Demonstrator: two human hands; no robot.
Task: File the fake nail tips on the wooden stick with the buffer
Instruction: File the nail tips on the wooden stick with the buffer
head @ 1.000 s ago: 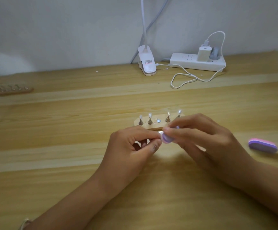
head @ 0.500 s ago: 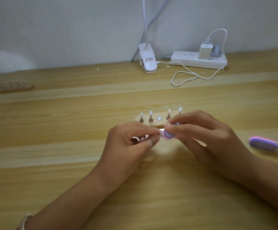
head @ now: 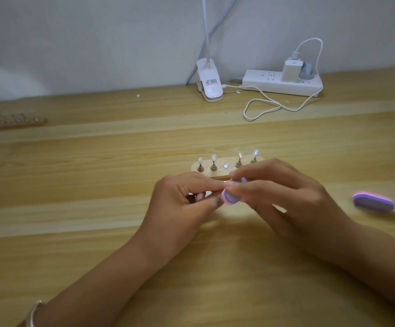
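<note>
Nearest the camera, two bare forearms reach in from the lower corners, the left wrist wearing a thin metal bangle. The hands meet over the middle of the wooden tabletop. The left hand has its fingers curled in, with thumb and forefinger pinched together on a small piece that they hide, so I cannot tell what it is. The right hand grips a purple and pink buffer between thumb and fingertips, and the buffer's rounded end is pressed against the left fingertips. Just behind the hands, the wooden stick lies flat on the table. Four nail tips stand upright on small metal pegs along it, two on each side of a bare round metal spot in the middle. Well off to the right lies a second buffer, pink on top and purple below. Farther back on the left, another wooden holder carries a row of tips, too blurred to count. Along the back edge, a white clip lamp is clamped beside a white power strip with a charger plugged in. Its white cable loops across the table before the grey wall.
</note>
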